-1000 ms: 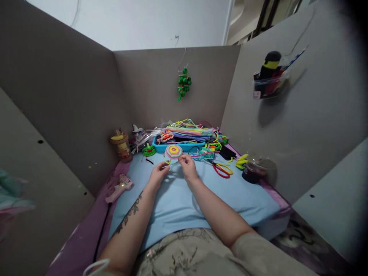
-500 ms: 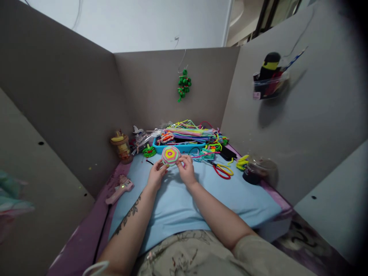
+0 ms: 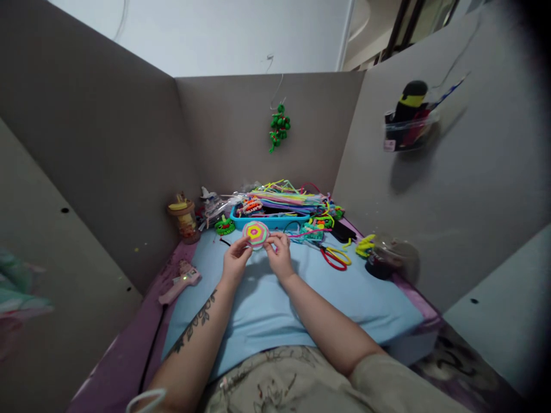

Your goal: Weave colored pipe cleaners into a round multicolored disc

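Observation:
A round disc of coiled pipe cleaners, ringed in pink, yellow and pale green, is held up over the front of a blue tray. My left hand pinches its lower left edge. The fingers of my right hand close on its lower right edge. Behind the disc, the blue tray carries a heap of pastel pipe cleaners. A small green pipe-cleaner figure lies left of the disc. Scissors with red and yellow handles rest to the right of my right hand.
A pink glue gun with a lit green light lies at left, near a brown cup. Teal pipe-cleaner work, a black phone-like object and a dark jar stand right. Grey panels enclose the blue cloth.
The whole view has shifted slightly, so surroundings sit a little further right. Both hands keep hold of the disc, which looks slightly turned or tilted.

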A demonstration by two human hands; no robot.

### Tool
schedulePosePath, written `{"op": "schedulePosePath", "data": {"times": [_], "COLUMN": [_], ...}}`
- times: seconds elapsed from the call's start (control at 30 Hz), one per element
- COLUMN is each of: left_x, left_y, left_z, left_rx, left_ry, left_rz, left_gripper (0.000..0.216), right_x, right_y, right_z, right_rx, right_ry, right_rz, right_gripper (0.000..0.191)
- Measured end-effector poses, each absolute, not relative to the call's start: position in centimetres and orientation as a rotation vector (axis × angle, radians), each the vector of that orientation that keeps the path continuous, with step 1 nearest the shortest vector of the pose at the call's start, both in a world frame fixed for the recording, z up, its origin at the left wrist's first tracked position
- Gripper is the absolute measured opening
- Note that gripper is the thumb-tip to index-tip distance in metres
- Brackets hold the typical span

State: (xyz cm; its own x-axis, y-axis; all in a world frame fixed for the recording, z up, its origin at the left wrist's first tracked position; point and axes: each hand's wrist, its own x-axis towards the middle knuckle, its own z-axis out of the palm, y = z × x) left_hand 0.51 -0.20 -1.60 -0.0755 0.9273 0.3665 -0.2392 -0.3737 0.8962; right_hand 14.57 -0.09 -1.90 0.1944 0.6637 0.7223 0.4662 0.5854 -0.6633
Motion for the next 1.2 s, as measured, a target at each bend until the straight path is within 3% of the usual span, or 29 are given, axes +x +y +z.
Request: {"op": "schedulePosePath", "data": {"times": [0.13, 0.27, 0.53, 0.87, 1.03, 1.2], "left_x": [0.2, 0.2, 0.7, 0.5, 0.4, 0.4], "left_y": [0.0, 0.0, -0.4, 0.6, 0.7, 0.7], "left_z": [-1.7, -1.6, -1.4, -2.3, -2.6, -2.7], "left_rx": [1.226, 1.209, 1.289, 1.264, 1.444, 1.556], "left_ry": [0.879, 0.848, 0.781, 0.923, 1.214, 0.98], "left_rz": [1.662, 1.679, 1.554, 1.437, 1.585, 1.525], "left_gripper": [0.023, 0.019, 0.044, 0.053, 0.049, 0.055], "right_x": [14.6, 14.4, 14.3, 14.3, 14.5, 14.6], "right_y": [-0.2, -0.3, -0.1, 1.0, 1.4, 1.1], "right_z": [-1.9, -1.7, -1.9, -2.8, -3.1, -2.8], "right_rx": [-0.989, -0.979, -1.04, -1.138, -1.174, -1.156], "right_ry": [-1.48, -1.48, -1.497, -1.494, -1.452, -1.497], "right_rz": [0.1, 0.087, 0.154, 0.213, 0.236, 0.282], "right_gripper": [0.01, 0.009, 0.01, 0.012, 0.011, 0.011]}}
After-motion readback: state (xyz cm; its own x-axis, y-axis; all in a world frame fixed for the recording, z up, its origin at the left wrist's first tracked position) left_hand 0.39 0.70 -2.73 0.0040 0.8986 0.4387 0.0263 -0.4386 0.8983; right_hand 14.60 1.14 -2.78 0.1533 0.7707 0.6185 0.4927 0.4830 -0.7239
